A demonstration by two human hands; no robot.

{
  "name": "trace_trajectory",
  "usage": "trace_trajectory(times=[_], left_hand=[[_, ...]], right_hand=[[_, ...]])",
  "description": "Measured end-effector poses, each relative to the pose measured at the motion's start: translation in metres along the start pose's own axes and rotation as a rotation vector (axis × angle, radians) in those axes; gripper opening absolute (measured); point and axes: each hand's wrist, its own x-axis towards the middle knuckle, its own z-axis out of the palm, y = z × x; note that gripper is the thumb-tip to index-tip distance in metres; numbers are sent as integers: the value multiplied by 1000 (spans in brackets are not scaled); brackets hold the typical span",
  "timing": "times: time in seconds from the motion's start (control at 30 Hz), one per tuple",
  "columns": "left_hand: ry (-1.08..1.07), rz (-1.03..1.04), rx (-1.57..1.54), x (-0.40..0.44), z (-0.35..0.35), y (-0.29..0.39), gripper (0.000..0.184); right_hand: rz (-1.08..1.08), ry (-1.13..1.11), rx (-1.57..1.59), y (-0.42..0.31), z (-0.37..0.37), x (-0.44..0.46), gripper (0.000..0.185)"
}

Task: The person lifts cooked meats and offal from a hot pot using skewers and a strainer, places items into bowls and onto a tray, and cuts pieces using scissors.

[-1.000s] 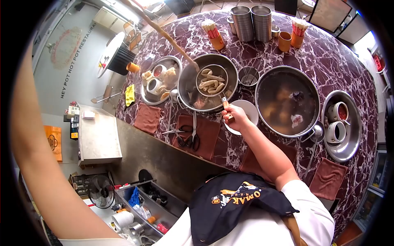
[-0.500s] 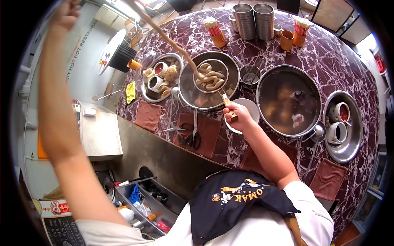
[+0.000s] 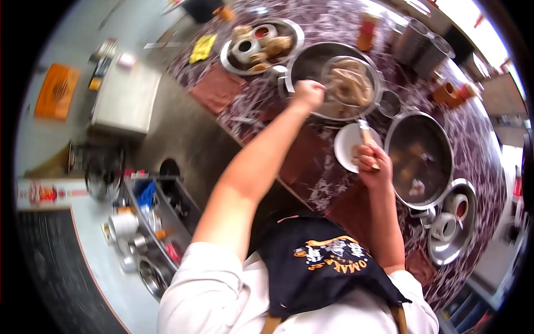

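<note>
Right hand (image 3: 375,164) closed around the pale wooden handle (image 3: 365,135) of a round metal strainer (image 3: 331,62); the strainer extends ahead of this grip, over a wide, round, steel pot (image 3: 305,64). A blurred heap of pale beige, glossy, strand-like food (image 3: 351,83) lies in the strainer. Left hand (image 3: 309,96), ahead and to the left of the right-hand grip, appears at the pot's left edge with its fingers curled in; whether it holds anything cannot be told. A round white plate (image 3: 346,147) lies just left of the right-hand grip; a second steel pot (image 3: 425,117), containing dark liquid, stands to its right. Well left of the grip lies a reddish-brown cloth (image 3: 218,88).
</note>
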Motion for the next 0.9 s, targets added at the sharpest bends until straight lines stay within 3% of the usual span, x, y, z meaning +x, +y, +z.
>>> trace_trajectory(times=[0.03,0.07,0.1,0.27,0.3,0.43,0.5,0.67,0.9], left_hand=[[-14,-14,153,-10,10,-17,22],[-38,-174,142,-30,5,-5,26],[17,-102,171,-40,11,-19,27],[56,-211,96,-91,1,-29,25],[102,-200,62,-103,4,-31,26],[126,-206,-113,-137,27,-30,32],[37,-209,-135,-152,24,-25,38],[174,-126,-378,-175,33,-29,44],[127,8,-605,-219,20,-45,44]], right_hand=[[11,-30,-18,1,-7,3,9],[30,-58,-21,3,-7,1,8],[50,-86,-19,3,-5,-2,8],[68,-102,39,21,-5,-13,48],[58,-80,27,27,0,-17,48],[51,-31,-20,43,11,-24,12],[25,-15,-59,55,16,-23,15],[-36,-33,-53,96,35,-27,43],[-62,-85,-3,158,46,-26,41]])
